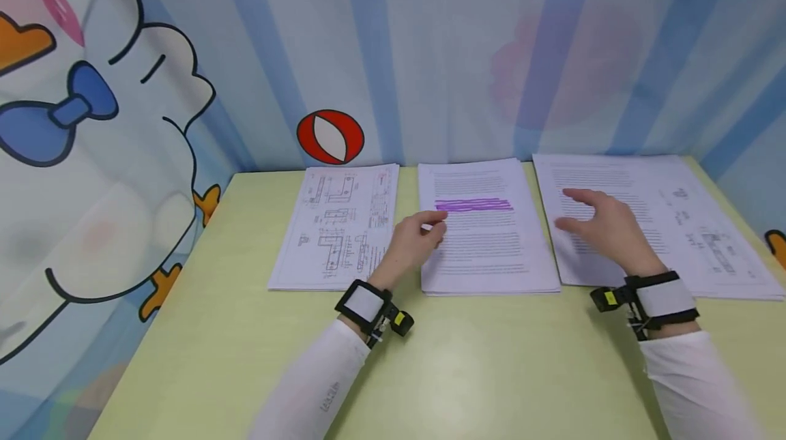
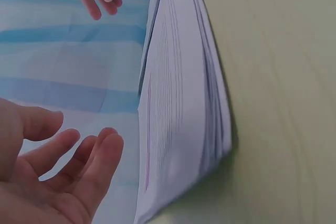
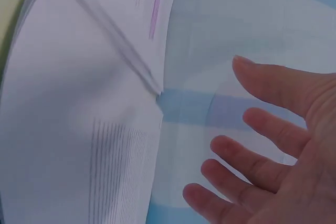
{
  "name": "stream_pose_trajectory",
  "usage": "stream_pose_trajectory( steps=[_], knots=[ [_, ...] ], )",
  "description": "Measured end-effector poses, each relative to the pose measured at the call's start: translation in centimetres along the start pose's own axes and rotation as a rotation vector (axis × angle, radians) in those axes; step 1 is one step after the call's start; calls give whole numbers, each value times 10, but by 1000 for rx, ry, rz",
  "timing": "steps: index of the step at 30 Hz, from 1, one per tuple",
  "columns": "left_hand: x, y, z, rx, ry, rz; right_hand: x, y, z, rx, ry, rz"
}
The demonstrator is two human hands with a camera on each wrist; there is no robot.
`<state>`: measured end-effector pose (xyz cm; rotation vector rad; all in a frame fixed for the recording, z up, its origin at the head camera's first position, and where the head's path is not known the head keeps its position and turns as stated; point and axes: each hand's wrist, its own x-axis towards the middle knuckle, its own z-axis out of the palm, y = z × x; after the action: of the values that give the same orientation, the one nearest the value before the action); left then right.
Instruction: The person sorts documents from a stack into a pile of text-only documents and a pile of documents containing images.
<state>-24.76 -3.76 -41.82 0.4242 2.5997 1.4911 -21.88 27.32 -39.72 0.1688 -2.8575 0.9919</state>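
A stack of printed pages (image 1: 479,249) with purple marker strokes (image 1: 473,205) across a few lines lies in the middle of the table. My left hand (image 1: 417,242) hovers at its left edge, fingers loosely bent with a gap to the thumb and nothing between them. Over the right-hand paper stack (image 1: 589,181) is my right hand (image 1: 604,228), thumb and fingers spread apart and holding nothing. In the right wrist view, the right hand (image 3: 262,156) shows its fingers separated beside the pages. The left wrist view shows the left hand (image 2: 68,166) with bare fingertips.
To the left lies a stack of technical drawings (image 1: 338,222), partly behind the left hand. The right-hand stack also shows a drawing (image 1: 718,249) on its right side. A striped curtain (image 1: 430,51) with cartoon prints hangs right behind the pale yellow table (image 1: 479,372).
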Motion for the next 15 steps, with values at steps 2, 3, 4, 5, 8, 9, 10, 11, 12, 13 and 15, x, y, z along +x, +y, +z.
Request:
stream_pose_trajectory(
  steps=[2, 3, 4, 5, 8, 9, 10, 11, 12, 13, 15],
  knots=[
    [3, 8, 13, 4, -40, 16, -4, 14, -9, -17, 14, 11],
    [4, 11, 18, 6, -55, 23, -6, 21, -13, -24, 21, 19],
    [6, 14, 23, 5, -67, 27, -8, 29, -16, -32, 27, 27],
    [8, 16, 28, 1, -75, 26, -10, 37, -20, -39, 34, 35],
    [15, 21, 44, -21, -98, -1, -15, 60, -30, -62, 46, 67],
    [17, 23, 50, -22, -102, -16, -16, 68, -33, -74, 44, 83],
    [20, 24, 56, -25, -107, -28, -18, 75, -36, -84, 36, 104],
    [22, 27, 62, -27, -111, -42, -19, 80, -38, -90, 25, 127],
    [24, 29, 68, -31, -114, -54, -20, 86, -40, -94, 12, 151],
    [26, 32, 74, -35, -118, -63, -21, 90, -41, -97, -2, 175],
    [29, 39, 86, -70, -132, -94, -21, 96, -41, -99, -21, 219]
  ],
)
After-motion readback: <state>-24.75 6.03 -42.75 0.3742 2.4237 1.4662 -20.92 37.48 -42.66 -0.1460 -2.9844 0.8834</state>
